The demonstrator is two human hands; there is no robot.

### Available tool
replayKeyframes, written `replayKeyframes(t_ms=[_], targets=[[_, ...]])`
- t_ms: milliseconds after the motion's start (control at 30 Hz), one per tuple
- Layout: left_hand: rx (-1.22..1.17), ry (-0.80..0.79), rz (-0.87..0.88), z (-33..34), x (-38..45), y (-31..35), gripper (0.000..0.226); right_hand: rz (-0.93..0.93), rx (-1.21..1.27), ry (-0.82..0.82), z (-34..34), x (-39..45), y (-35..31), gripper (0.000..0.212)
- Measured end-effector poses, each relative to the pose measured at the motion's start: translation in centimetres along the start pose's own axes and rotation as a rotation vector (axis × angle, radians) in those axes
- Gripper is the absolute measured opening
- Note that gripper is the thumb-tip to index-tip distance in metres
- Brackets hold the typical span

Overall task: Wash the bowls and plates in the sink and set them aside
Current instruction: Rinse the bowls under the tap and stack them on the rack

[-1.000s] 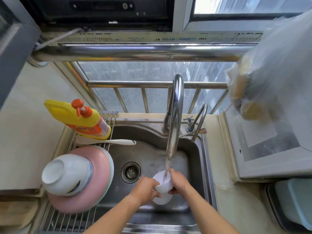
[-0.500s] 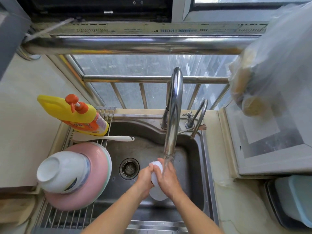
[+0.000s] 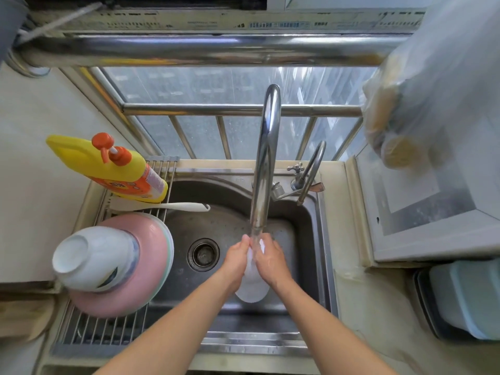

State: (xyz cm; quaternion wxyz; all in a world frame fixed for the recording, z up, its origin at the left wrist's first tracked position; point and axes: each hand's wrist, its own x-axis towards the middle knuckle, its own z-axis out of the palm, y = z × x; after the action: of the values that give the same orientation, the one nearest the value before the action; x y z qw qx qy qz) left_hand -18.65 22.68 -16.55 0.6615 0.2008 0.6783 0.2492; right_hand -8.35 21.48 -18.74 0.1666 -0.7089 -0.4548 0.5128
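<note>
No text can be read: the orange label on the yellow detergent bottle left of the faucet is blurred.

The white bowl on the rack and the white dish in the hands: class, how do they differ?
The white bowl sits upside down on the pink dish over the drying rack, untouched; the white dish is held over the sink between the left hand and right hand. The bowl is clear of the water; the dish is under the running tap. The bowl shows fully; the dish is mostly hidden. Both are white.
</note>
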Motion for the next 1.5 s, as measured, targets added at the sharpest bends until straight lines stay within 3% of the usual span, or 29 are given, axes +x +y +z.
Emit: replayKeyframes(t_ms=[100, 167, 267, 367, 433, 500, 600, 733, 933, 1000, 1100, 1300, 1500], targets=[[0.160, 0.038, 0.034, 0.1, -0.6, -0.3, 0.047, 0.245, 0.048, -0.004, -0.6, 1.3, -0.1, 0.040], [0.229, 0.094, 0.067, 0.1, -0.9, -0.2, 0.049, 0.418, 0.095, -0.096, -0.9, 1.2, -0.3, 0.049], [0.327, 0.133, 0.102, -0.3, -1.0, -0.3, 0.051, 0.666, 0.382, -0.267, -1.9, -0.1, -1.1, 0.069], [0.510, 0.015, 0.113, -0.5, -1.0, -0.8, 0.063, 0.643, 0.509, -0.387, -2.4, 0.0, -0.5, 0.075], [0.528, 0.016, 0.050, -1.0, -0.1, -1.9, 0.071, 0.565, 0.554, -0.421, -2.3, 0.2, 0.0, 0.059], [0.413, 0.115, -0.029, -1.3, 0.3, -2.5, 0.064, 0.452, 0.538, -0.427, -1.7, 0.8, 0.5, 0.043], [0.283, 0.109, -0.096, -2.0, 0.0, -2.4, 0.029, 0.289, 0.464, -0.380, -1.1, 1.1, 0.2, 0.042], [0.042, -0.017, -0.262, -2.9, 0.3, -2.8, 0.059, 0.216, 0.253, -0.270, -0.5, 1.3, 0.6, 0.029], [0.183, 0.229, -0.159, -2.6, 1.4, -2.8, 0.030, 0.275, 0.065, -0.208, 1.2, 2.9, 2.2, 0.031], [0.148, 0.151, -0.196, -2.7, 1.0, -2.4, 0.030, 0.239, 0.027, -0.175, 0.7, 2.3, 0.6, 0.038], [0.143, -0.088, -0.283, -2.4, -0.1, -2.2, 0.035, 0.276, 0.040, -0.149, -0.5, 1.7, -0.7, 0.047], [0.292, -0.324, -0.620, -3.3, -1.5, -1.4, 0.040, 0.763, 0.171, -0.435, -2.1, -0.7, -1.2, 0.047], [0.538, -0.413, -0.638, -4.1, -3.1, -1.2, 0.045, 0.935, 0.197, -0.548, -3.2, -3.8, -2.4, 0.039]])
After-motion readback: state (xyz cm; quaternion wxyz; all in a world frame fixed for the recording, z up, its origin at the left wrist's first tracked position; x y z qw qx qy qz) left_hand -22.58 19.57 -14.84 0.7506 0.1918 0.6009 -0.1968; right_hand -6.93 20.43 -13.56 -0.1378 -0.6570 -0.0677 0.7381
